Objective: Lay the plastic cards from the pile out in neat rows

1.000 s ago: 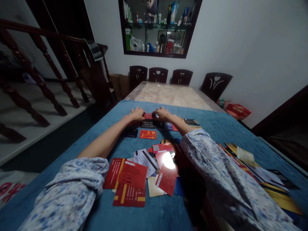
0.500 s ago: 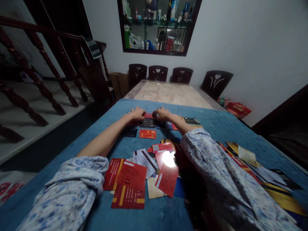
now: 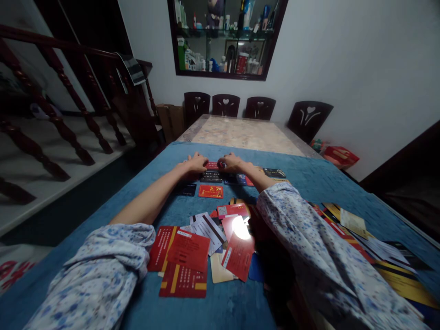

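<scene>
Both my arms reach far out over a blue cloth [image 3: 144, 183] on the table. My left hand [image 3: 195, 163] and my right hand [image 3: 233, 162] rest side by side, fingers curled down onto a red card [image 3: 213, 165] that lies between them. A dark card [image 3: 211, 176] lies just below it, and another red card [image 3: 211, 191] lies closer to me. A loose heap of red and white cards [image 3: 206, 247] sits between my forearms near me.
More cards, yellow, black and white, lie spread at the right [image 3: 371, 247]. Beyond the cloth the bare marble tabletop [image 3: 240, 133] runs to several dark chairs [image 3: 225, 105] against the wall. A wooden stair railing [image 3: 68, 91] stands on the left.
Almost nothing: my hands stay on the far red card, and the view has shifted very slightly.
</scene>
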Tool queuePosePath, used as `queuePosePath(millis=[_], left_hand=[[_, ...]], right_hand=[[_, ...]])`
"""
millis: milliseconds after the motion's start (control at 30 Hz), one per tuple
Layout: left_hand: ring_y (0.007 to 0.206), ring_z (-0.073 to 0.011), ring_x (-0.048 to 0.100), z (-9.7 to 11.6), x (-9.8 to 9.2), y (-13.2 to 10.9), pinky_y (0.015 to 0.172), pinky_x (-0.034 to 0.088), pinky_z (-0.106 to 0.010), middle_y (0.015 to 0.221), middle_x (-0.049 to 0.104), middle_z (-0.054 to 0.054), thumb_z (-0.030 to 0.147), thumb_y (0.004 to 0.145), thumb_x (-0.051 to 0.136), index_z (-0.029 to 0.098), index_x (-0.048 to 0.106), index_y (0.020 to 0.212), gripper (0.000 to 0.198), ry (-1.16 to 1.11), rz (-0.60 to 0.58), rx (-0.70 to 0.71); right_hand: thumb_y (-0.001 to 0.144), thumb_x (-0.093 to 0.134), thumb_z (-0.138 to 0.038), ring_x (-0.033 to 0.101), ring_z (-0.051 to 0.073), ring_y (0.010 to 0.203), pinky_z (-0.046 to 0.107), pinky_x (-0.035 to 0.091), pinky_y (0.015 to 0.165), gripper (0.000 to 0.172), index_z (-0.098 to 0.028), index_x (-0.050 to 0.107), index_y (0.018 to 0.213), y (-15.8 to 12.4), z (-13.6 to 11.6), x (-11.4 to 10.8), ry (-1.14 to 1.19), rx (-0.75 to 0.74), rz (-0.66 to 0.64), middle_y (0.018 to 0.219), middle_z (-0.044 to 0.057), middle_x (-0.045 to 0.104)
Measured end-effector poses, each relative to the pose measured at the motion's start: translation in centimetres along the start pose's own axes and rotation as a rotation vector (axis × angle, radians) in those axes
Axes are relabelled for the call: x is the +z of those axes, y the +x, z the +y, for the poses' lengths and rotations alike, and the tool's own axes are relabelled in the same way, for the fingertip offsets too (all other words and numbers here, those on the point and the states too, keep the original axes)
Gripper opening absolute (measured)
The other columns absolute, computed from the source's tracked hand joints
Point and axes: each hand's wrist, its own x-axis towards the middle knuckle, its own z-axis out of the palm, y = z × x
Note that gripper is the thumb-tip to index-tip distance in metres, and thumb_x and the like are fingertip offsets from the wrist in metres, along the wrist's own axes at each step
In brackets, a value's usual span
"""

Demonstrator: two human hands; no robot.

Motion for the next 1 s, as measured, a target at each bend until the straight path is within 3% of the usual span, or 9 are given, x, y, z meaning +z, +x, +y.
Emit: queuePosePath(millis=[100,267,567,800,1000], left_hand=[[0.125,-0.0382,0.041,0.6,-0.4,-0.4,0.099,0.036,-0.067,0.122,0.063,-0.015,0.023,0.079,0.052,0.022,0.065,0.111,0.035,0.031,-0.025,-0.024],[0.128,-0.0349,0.041,0.8,-0.8,-1.2,0.104,0.035,-0.062,0.128,0.061,-0.012,0.019,0.081,0.049,0.026,0.06,0.127,0.048,-0.009,0.047,-0.036],[0.123,-0.0338,0.043,1.6,-1.3,-4.8,0.1,0.035,-0.055,0.12,0.064,-0.013,0.025,0.089,0.046,0.024,0.066,0.119,0.036,0.008,0.158,0.018],[0.122,-0.034,0.044,2.4,-0.5,-8.4,0.097,0.036,-0.054,0.116,0.066,-0.013,0.018,0.088,0.049,0.021,0.072,0.105,0.029,-0.011,0.275,0.065],[0.118,-0.0331,0.046,3.1,-0.3,-11.7,0.094,0.035,-0.052,0.107,0.068,-0.012,0.015,0.088,0.049,0.019,0.073,0.09,0.024,-0.047,0.341,0.099]], right_hand=[[0.087,0.059,-0.047,0.048,0.036,0.125,0.046,0.046,0.093,0.048,-0.028,0.063,0.131,0.0,0.1,0.2,0.002,0.006,0.014,0.133,0.013,0.061],[0.091,0.051,-0.048,0.048,0.036,0.125,0.047,0.046,0.093,0.051,-0.027,0.059,0.137,-0.6,0.3,0.1,0.015,0.0,0.062,0.135,0.015,0.059],[0.093,0.051,-0.035,0.048,0.032,0.121,0.04,0.043,0.089,0.04,-0.025,0.065,0.129,-3.1,-0.5,-0.4,-0.022,-0.082,0.117,0.13,0.012,0.063],[0.086,0.052,-0.02,0.05,0.029,0.11,0.037,0.04,0.083,0.028,-0.022,0.074,0.102,-6.2,-2.5,-1.1,-0.015,-0.142,0.164,0.114,0.012,0.068],[0.091,0.05,-0.023,0.049,0.028,0.109,0.034,0.035,0.079,0.026,-0.02,0.073,0.103,-8.6,-4.5,-1.6,-0.014,-0.164,0.195,0.111,0.012,0.069]])
